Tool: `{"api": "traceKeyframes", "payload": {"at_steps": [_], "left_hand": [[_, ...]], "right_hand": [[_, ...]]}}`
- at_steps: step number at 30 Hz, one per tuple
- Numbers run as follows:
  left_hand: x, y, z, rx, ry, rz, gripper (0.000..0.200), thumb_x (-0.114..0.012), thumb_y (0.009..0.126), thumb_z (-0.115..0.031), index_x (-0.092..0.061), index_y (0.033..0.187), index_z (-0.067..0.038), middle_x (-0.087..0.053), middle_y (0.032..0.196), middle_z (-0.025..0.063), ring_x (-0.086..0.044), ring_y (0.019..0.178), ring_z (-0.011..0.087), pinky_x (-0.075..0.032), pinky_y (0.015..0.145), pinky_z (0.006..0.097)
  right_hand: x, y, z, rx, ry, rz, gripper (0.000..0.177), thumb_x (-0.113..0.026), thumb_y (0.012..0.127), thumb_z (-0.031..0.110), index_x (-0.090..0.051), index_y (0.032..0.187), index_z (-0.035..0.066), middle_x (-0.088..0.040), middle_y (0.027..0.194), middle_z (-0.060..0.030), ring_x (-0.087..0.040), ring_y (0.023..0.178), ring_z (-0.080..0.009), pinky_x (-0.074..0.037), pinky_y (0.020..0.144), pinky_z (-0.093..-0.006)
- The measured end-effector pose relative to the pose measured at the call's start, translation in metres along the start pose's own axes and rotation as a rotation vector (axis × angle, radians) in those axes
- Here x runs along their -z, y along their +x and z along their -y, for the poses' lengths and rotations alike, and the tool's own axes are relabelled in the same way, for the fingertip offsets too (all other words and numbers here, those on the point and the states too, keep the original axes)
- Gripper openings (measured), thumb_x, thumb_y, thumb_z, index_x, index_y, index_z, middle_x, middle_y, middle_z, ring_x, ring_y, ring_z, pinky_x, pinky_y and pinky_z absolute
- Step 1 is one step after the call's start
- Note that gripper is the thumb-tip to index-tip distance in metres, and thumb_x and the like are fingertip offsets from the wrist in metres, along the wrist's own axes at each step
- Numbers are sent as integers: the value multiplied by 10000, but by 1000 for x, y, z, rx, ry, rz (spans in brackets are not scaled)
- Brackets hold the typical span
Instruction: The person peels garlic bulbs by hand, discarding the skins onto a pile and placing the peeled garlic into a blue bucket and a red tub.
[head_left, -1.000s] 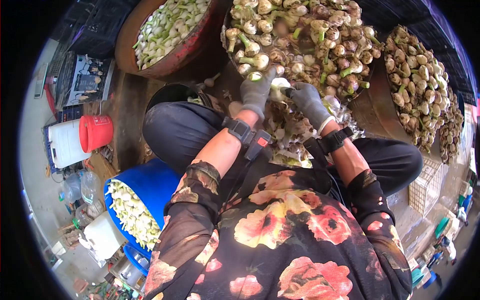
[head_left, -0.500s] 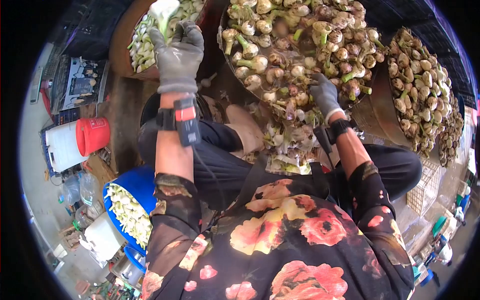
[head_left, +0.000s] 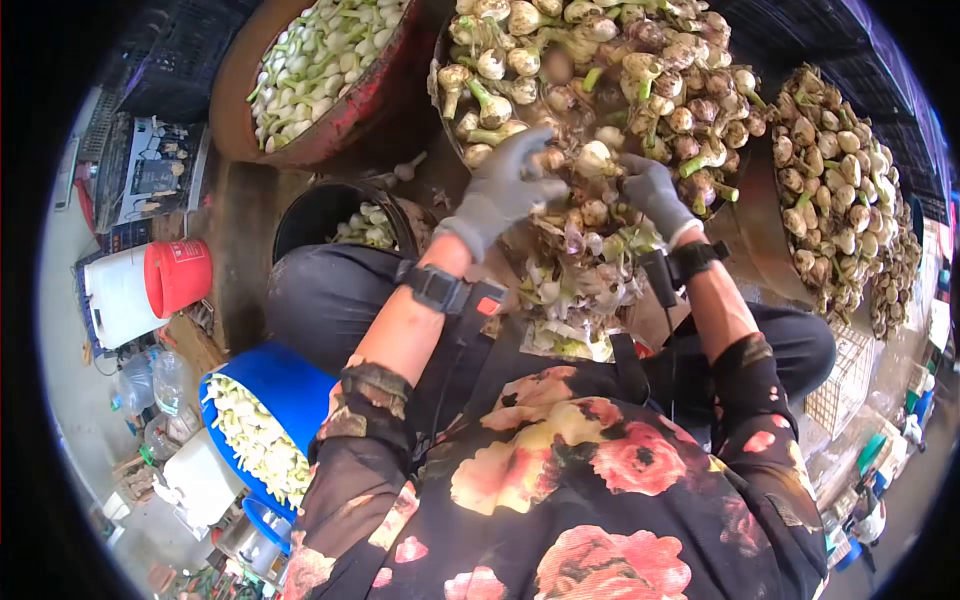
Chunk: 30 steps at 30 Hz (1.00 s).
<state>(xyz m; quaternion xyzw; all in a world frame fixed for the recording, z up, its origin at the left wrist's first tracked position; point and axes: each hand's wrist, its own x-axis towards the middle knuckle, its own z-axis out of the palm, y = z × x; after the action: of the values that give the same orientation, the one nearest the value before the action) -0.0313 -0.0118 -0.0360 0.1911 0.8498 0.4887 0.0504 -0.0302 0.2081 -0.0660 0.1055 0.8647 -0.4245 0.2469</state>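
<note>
A large tub of unpeeled garlic bulbs stands in front of me. My left hand, in a grey glove, reaches over its near edge with thumb and fingers apart and nothing between them. Close by on the right, my gloved right hand has its fingertips at a pale garlic bulb and seems to hold it. Below both hands lies a heap of papery peelings. At the upper left, a reddish tub holds cleaned garlic.
A black bucket with some garlic stands beside my left knee. A blue bucket of pale garlic, a red bucket and a white container are at left. More garlic bulbs are piled at right.
My left hand has moved right and down from the cleaned garlic tub, and the white bulb it held is gone from it. A pale bulb now shows at my right hand's fingertips.
</note>
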Motion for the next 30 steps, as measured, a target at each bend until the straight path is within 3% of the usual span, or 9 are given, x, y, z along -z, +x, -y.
{"api": "traceKeyframes", "payload": {"at_steps": [1, 3, 6, 9, 13, 23, 26, 28, 30], "left_hand": [[-8, 1, -3, -179, 199, -10, 592, -690, 658, -101, -438, 1193, -91, -497, 1133, 122, -514, 997, 248, -417, 857, 307], [-20, -1, -2, -105, 7, 45, 666, -716, 604, -79, -429, 1204, -108, -493, 1164, 92, -464, 1088, 228, -358, 927, 286], [-15, -7, -14, 22, -131, 84, 666, -734, 595, -122, -437, 1190, -109, -497, 1162, 68, -481, 1067, 201, -370, 912, 285], [-14, -16, -25, -61, 25, 58, 626, -743, 599, -178, -460, 1152, -102, -514, 1125, 79, -496, 1040, 213, -386, 887, 291], [-20, -22, -23, -58, 120, 37, 576, -748, 605, -248, -484, 1093, -93, -531, 1075, 87, -514, 1002, 219, -401, 860, 301], [-12, -34, -25, 162, -111, 94, 522, -688, 681, -369, -505, 1063, -64, -565, 1012, 94, -539, 933, 165, -413, 837, 281], [-15, -35, -5, 292, -583, 56, 477, -540, 784, -459, -520, 1047, -62, -579, 962, 78, -540, 896, 121, -434, 795, 268], [-17, -34, -12, 397, -908, 36, 533, -365, 854, -522, -521, 1060, -56, -587, 929, 55, -547, 862, 111, -450, 756, 262], [-7, -36, -20, 611, -1042, 168, 529, -398, 846, -513, -509, 1089, -57, -582, 953, 51, -541, 879, 115, -437, 780, 257]], "right_hand": [[4, -10, 6, 71, -8, 3, 352, -586, 719, 123, -577, 1070, 142, -601, 1003, -99, -592, 815, -209, -449, 737, -278], [7, -31, 19, 165, 159, 89, 326, -600, 765, 188, -560, 1067, 71, -603, 888, -85, -575, 713, -162, -449, 651, -242], [-5, -67, 35, 268, 869, 81, 273, -578, 809, 209, -555, 973, -8, -539, 729, -19, -496, 573, -71, -408, 528, -179], [-19, -65, 31, -29, 1097, 153, 236, -571, 817, 194, -552, 959, 7, -535, 714, -13, -474, 514, -76, -401, 487, -185], [-35, -75, 47, 109, 1161, 32, 191, -548, 830, 168, -568, 919, 0, -584, 767, -31, -568, 597, -103, -498, 525, -207], [-34, -72, 26, 83, 1142, 173, 154, -525, 762, -4, -543, 906, -55, -597, 737, -99, -587, 549, -144, -471, 434, -233], [-37, -78, 28, 92, 1029, 140, 198, -509, 740, -50, -555, 932, -43, -603, 736, -79, -591, 600, -149, -478, 515, -237], [-41, -77, 24, 234, 654, -71, 237, -515, 725, -68, -566, 952, -25, -605, 743, -62, -590, 652, -160, -473, 586, -236], [-44, -75, 22, 298, 464, -159, 286, -562, 704, -70, -580, 980, -1, -614, 822, -51, -571, 773, -144, -439, 714, -217]]}}
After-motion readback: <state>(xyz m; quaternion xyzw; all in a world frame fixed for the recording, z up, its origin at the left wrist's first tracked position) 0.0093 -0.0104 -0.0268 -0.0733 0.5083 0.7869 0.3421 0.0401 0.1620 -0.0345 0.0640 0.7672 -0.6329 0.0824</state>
